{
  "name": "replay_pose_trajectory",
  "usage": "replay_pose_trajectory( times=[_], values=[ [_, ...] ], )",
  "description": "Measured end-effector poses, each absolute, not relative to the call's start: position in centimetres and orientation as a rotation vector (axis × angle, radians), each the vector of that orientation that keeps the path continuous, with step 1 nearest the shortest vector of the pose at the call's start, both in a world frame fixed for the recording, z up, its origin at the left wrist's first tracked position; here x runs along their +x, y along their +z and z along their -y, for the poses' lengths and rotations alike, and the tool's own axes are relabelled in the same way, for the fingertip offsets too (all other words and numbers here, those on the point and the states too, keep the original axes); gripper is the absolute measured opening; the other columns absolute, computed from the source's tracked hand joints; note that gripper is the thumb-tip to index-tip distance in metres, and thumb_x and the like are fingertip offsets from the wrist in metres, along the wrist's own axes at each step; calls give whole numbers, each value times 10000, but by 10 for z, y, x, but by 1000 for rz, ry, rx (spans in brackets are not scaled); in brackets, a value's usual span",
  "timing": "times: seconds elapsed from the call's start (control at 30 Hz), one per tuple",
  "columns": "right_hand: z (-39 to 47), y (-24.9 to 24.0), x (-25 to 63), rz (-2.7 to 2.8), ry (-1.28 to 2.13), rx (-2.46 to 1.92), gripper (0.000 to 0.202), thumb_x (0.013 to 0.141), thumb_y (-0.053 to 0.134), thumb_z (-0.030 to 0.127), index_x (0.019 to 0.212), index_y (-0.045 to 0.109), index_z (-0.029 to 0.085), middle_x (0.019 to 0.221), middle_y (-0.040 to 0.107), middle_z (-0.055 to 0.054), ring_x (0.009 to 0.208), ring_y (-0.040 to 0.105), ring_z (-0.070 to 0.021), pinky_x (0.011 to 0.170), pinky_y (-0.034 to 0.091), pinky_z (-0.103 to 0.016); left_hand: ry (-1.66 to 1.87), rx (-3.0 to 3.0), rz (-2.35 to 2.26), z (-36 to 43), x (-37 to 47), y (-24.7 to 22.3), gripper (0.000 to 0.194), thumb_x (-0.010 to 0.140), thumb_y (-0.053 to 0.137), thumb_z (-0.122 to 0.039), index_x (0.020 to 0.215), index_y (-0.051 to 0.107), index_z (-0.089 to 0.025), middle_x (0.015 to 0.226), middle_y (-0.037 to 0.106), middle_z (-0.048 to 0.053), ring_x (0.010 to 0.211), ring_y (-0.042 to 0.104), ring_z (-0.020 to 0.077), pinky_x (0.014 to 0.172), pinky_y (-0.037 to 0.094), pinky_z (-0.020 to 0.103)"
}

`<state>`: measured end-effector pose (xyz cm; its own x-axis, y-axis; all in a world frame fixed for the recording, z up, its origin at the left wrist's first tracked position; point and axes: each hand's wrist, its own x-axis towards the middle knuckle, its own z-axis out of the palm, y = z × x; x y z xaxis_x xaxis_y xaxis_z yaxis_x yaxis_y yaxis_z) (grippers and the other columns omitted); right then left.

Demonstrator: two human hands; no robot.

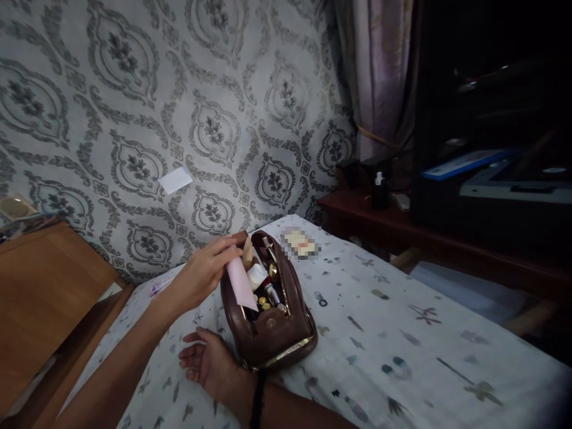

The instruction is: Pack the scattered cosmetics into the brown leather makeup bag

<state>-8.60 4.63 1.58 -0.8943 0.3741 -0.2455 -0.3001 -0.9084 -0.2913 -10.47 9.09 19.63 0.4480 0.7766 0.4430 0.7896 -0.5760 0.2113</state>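
Observation:
A brown leather makeup bag stands unzipped on the bed, crowded with cosmetics. My left hand is closed around the top of a pale pink squeeze tube, whose flat end dips into the bag's opening at its left side. Beside the tube I see a white item, gold-capped bottles and a silver tube. My right hand rests palm up to the left of the bag, fingers loosely apart with nothing in them. A black band circles the right wrist.
A patterned white sheet covers the bed. Behind the bag lies a blurred yellowish item. A wooden headboard or cabinet borders the left. At right, a dark red shelf carries a small black bottle. The patterned wall rises behind.

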Motion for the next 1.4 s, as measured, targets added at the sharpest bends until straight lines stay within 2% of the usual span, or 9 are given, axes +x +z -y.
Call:
replay_pose_trajectory(
  times=[0.1,0.3,0.43,0.63,0.97,1.1,1.2,1.3,1.4],
  values=[
    [-47,12,-87,351,2745,-390,335,907,562,427,766,642,135,609,660,-49,511,607,-130,517,371,-215,-531,-2687,1376,-96,-93,201,427,916,433,-65,1223,662,-253,1404,581,88,1394,452,263,1146,399,445],
    [-47,16,-85,355,2751,-414,368,967,460,375,761,646,134,589,654,-46,496,606,-129,500,363,-221,-96,-2566,1274,-105,-76,206,482,890,346,16,1256,581,-192,1414,539,119,1397,434,250,1102,463,440],
    [-47,17,-85,361,2758,-423,391,983,416,349,751,648,138,590,655,-45,488,604,-126,486,356,-220,-51,-2546,1201,-111,-70,204,476,880,358,16,1246,582,-191,1392,545,116,1358,469,251,1071,493,429],
    [-48,14,-87,373,2755,-377,335,934,519,391,754,649,140,592,652,-38,493,598,-121,496,352,-219,-80,-2543,1157,-115,-68,198,474,895,374,-2,1283,563,-198,1396,537,115,1401,413,254,1097,471,444],
    [-46,24,-79,357,2750,-433,397,988,389,303,743,651,135,569,641,-41,475,590,-118,480,353,-216,-214,-2539,1171,-112,-68,202,413,947,359,-61,1281,562,-194,1394,547,115,1382,437,244,1100,447,420],
    [-46,26,-79,365,2748,-463,435,1007,351,305,736,646,136,568,639,-39,470,587,-118,476,351,-218,-564,-2470,1430,-103,-66,211,291,940,493,-187,1208,605,-209,1251,635,93,1190,581,254,1003,491,412],
    [-46,29,-78,375,2753,-488,449,1012,331,301,732,640,134,562,634,-35,464,580,-115,483,348,-221,-840,-2484,1755,-96,-61,207,222,895,597,-322,1075,613,-193,994,694,61,886,663,220,736,551,326],
    [-46,30,-76,377,2750,-479,434,1004,335,293,736,637,133,568,638,-37,471,583,-116,499,352,-226,-1151,-2577,2097,-94,-57,195,287,891,599,-405,1066,511,-194,831,675,18,591,612,140,502,501,244],
    [-46,28,-77,380,2749,-477,407,992,356,287,738,633,133,575,644,-37,481,582,-117,506,348,-227,-1342,-2534,2341,-95,-55,184,460,871,623,-405,1213,380,-217,699,614,-46,463,547,112,409,473,213]
  ],
)
